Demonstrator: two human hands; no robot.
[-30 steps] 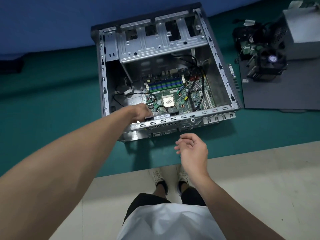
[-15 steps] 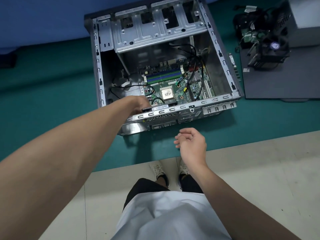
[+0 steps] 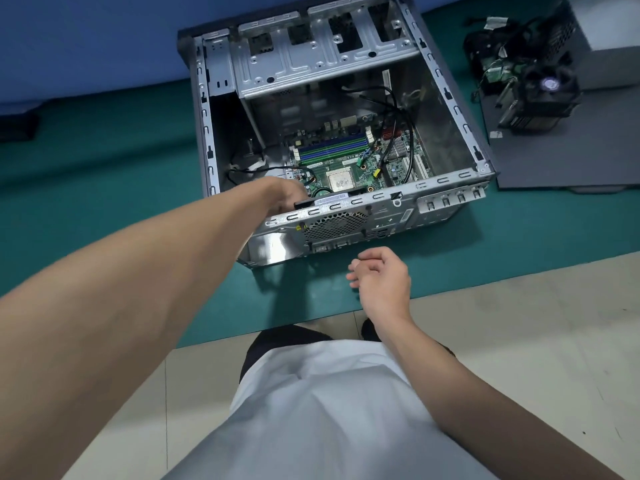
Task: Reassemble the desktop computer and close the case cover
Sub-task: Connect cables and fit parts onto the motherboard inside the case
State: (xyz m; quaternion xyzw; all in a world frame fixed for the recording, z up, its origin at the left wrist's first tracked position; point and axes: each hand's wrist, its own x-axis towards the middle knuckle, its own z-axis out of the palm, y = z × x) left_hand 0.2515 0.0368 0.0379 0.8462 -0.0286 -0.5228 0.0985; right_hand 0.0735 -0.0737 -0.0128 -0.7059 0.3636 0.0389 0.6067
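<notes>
The open metal computer case (image 3: pixel 450 178) lies on its side on a green mat, with the green motherboard (image 3: pixel 349 168) and its bare CPU (image 3: pixel 341 181) showing inside. My left hand (image 3: pixel 285 195) reaches over the near rim. It grips the left end of a black fan (image 3: pixel 329 199) with a white label, which sits just inside the rear panel above the round grille (image 3: pixel 334 225). The fingertips are partly hidden behind the rim. My right hand (image 3: pixel 381 275) hovers in front of the case, loosely curled and holding nothing.
A dark grey side cover (image 3: pixel 571 154) lies flat to the right of the case. A CPU cooler (image 3: pixel 543 95), a tangle of cables and a grey power supply (image 3: pixel 602 39) sit on it. Black cables loop over the motherboard. Tiled floor begins at the mat's near edge.
My left hand stays at the black fan inside the near rim. My right hand has drifted slightly closer to the case's rear panel. The view has shifted a little.
</notes>
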